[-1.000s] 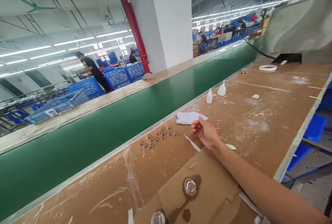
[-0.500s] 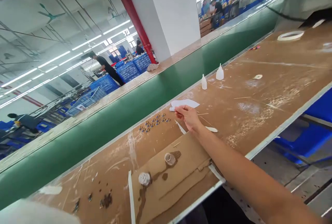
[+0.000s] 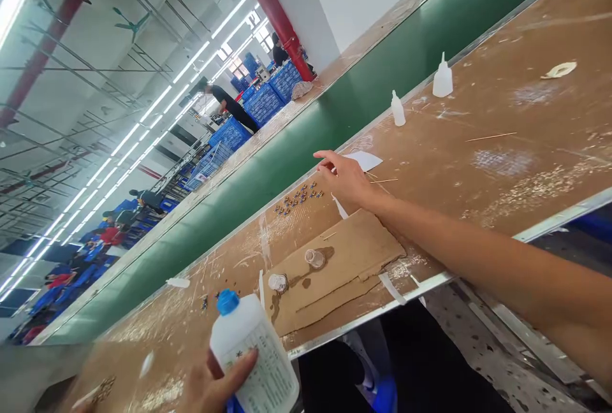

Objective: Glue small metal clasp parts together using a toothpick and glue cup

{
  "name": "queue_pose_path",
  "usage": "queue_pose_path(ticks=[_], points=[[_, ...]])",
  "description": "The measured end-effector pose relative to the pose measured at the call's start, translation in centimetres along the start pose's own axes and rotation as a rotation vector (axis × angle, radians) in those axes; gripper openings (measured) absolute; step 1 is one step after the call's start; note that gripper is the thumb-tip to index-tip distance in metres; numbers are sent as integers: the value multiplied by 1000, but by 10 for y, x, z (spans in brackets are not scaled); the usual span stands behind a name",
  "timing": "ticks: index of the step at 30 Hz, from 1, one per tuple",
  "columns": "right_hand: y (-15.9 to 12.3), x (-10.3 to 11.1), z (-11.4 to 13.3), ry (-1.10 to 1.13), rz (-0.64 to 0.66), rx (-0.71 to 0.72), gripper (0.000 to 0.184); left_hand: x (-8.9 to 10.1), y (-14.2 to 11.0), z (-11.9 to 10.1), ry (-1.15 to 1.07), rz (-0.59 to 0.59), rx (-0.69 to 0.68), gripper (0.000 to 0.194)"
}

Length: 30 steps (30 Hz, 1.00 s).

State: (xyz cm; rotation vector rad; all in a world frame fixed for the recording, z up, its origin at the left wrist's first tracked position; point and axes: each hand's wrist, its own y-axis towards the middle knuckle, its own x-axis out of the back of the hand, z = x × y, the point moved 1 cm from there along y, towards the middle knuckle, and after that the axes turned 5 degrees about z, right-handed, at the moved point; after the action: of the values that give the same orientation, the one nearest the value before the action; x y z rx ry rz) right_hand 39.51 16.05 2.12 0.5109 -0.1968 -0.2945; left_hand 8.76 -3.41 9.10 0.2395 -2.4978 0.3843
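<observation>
A white plastic bottle (image 3: 253,349) with a blue screw cap (image 3: 227,302) and a printed label is in my left hand (image 3: 217,381). Its thumb lies across the label; the other fingers are mostly hidden behind the bottle. My right hand (image 3: 347,177) hovers over the bench with index finger and thumb apart, and nothing shows between them. Just beyond it lies a sheet of white paper (image 3: 367,160), partly covered by the hand. To its left stand several small blue-and-gold pieces (image 3: 299,197). On the cardboard (image 3: 349,247) are a small clear cup (image 3: 314,259) and a whitish lump-like container (image 3: 278,283).
Two white nozzle bottles (image 3: 442,78) stand near the green conveyor belt (image 3: 363,104) along the bench's far side. Thin sticks (image 3: 491,136), a tape ring (image 3: 560,70) and pale crumbs (image 3: 545,193) lie at right. People work in the background.
My left hand has come into view with the large bottle. My right hand has opened its pinch at the paper's edge. The view has turned toward the left.
</observation>
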Motion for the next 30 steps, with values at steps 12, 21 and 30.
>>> queue_pose_path(ticks=[12, 21, 30], points=[[3, 29, -47, -436, -37, 87, 36, -56, -2, -32, 67, 211, 22, 70], [5, 28, -47, -450, 43, -1, 37, -65, 12, -40, 134, 287, 71, 61], [4, 29, -45, -467, 31, 5, 38, -68, 26, -42, 190, 365, 99, 54]])
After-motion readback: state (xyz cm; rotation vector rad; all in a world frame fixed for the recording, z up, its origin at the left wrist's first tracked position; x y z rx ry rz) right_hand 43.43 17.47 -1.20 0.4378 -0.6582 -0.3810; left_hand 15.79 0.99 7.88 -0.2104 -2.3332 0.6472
